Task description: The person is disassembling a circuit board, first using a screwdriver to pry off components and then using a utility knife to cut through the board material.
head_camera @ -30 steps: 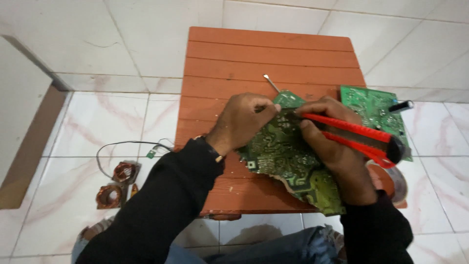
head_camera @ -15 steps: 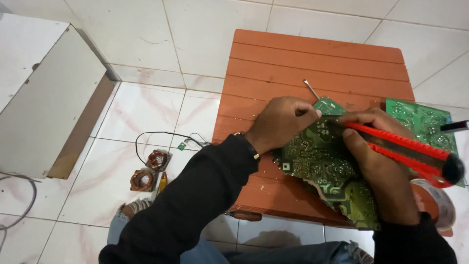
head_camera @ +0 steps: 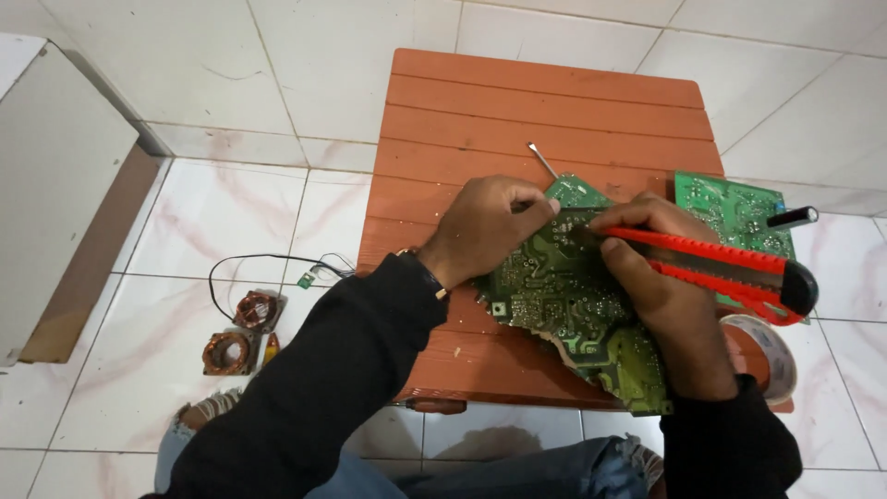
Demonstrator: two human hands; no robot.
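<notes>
**A:** What is seen at the hands?

**B:** A green circuit board (head_camera: 564, 296) is laid solder side up on a small orange-brown wooden table (head_camera: 545, 102), with its near corner hanging past the table's front edge. The board is pressed down by the left hand (head_camera: 485, 226), whose fingers are curled over the board's far left edge, the fingertips resting on it. Nothing else is held in that hand.

**A:** And the other hand?

**B:** A red utility knife (head_camera: 716, 268) with a black end cap is gripped by the right hand (head_camera: 651, 268). The fingers are wrapped closed around the front part of the handle, and the tip end is brought down onto the board's upper middle, just beside the left fingertips. The blade itself is hidden by the fingers, so whether it is extended cannot be told.

**A:** What is placed around them?

**B:** A second green circuit board (head_camera: 730, 208) is seen at the table's right side, behind the knife, with a black cylindrical part (head_camera: 793, 218) at its right edge. A thin metal tool (head_camera: 541, 159) is laid on the slats just beyond the left hand. A roll of tape (head_camera: 769, 356) is partly covered by the right wrist. On the white tiled floor (head_camera: 212, 92) to the left, two copper wire coils (head_camera: 245, 331) and a black cable (head_camera: 268, 263) are seen. Black sleeves are worn on both arms
</notes>
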